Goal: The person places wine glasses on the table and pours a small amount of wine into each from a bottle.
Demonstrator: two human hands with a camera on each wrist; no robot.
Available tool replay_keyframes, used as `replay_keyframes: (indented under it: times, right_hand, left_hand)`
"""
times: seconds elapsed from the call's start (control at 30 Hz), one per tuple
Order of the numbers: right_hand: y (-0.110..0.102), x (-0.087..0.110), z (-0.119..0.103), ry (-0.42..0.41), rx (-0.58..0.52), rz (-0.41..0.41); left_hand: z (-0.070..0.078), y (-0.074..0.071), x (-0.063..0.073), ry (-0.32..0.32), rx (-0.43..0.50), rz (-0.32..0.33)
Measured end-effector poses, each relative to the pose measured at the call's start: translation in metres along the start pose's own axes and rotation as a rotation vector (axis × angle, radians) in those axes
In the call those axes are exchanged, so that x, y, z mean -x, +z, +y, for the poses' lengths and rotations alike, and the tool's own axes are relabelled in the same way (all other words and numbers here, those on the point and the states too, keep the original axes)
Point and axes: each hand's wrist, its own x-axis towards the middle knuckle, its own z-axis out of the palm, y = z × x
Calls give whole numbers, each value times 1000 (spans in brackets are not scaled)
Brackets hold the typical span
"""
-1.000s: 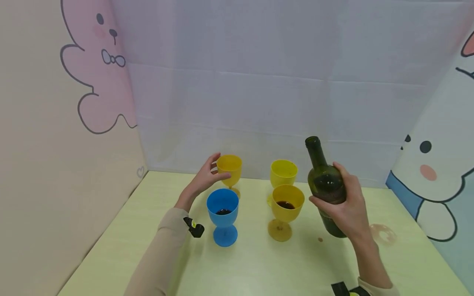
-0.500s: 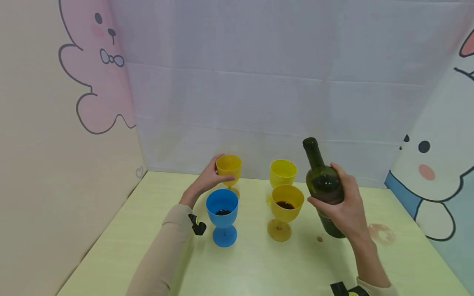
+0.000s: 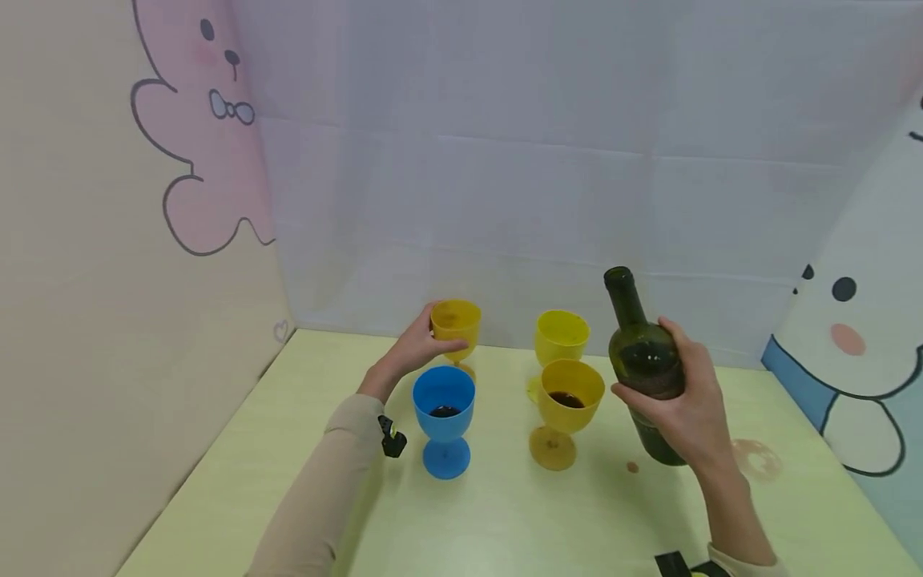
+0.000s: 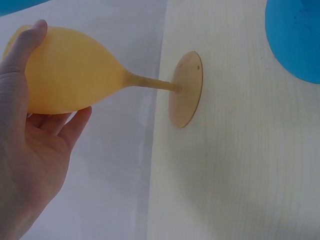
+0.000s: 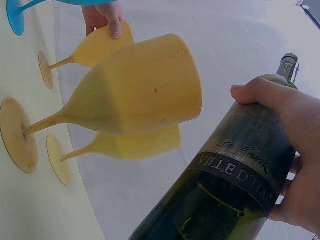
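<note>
At the back left, my left hand (image 3: 421, 344) holds an orange-yellow goblet (image 4: 75, 70) by its bowl. The thumb lies along the near side and the fingers reach behind; the goblet is upright with its foot close on the table. My right hand (image 3: 692, 401) grips a dark green wine bottle (image 3: 645, 357) round its body, the open neck up and leaning left. Left of the bottle stands another orange-yellow goblet (image 5: 135, 85) with dark liquid inside. Nearer my left wrist is a blue goblet (image 3: 445, 405), also with dark liquid in it.
Behind the near orange-yellow goblet stands a brighter yellow goblet (image 3: 561, 336), partly hidden. The pale table (image 3: 505, 529) carries a brown drop (image 3: 632, 467) and a ring-shaped stain (image 3: 757, 458) on the right. A whitish cloth (image 3: 541, 200) hangs along the back edge.
My left hand has moved in from the left and closed round the back left goblet's bowl. The right hand keeps the bottle nearly still; the head view has shifted slightly.
</note>
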Motion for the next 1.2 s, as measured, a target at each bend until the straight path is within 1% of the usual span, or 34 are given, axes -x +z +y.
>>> replay_keyframes:
  times: [0.07,0.17,0.3,0.4,0.63,0.73,0.9,1.03,1.2]
  right_hand:
    - [-1,-1,0,0,1,-3]
    - [-3,-4,-1,-25,10,-10]
    - [-6,-13,-3,-94,28,-8]
    - [-8,-22,-5,-136,50,-21]
    - [-8,-38,-11,-226,145,-43]
    - [-6,-46,-15,-259,181,-46]
    - [2,-59,-18,-307,250,-79]
    - [8,-69,-14,-332,290,-118]
    - [14,-81,-12,-366,330,-153]
  left_hand:
    - [1,1,-1,3,-3,-1]
    - [2,2,0,0,-9,2]
    - [1,1,1,1,-5,4]
    - [0,1,0,3,0,9]
    - [0,3,1,5,19,8]
    - [0,3,1,4,11,12]
    - [0,1,2,6,3,26]
    - [1,2,2,2,15,14]
    - [3,3,2,-7,5,7]
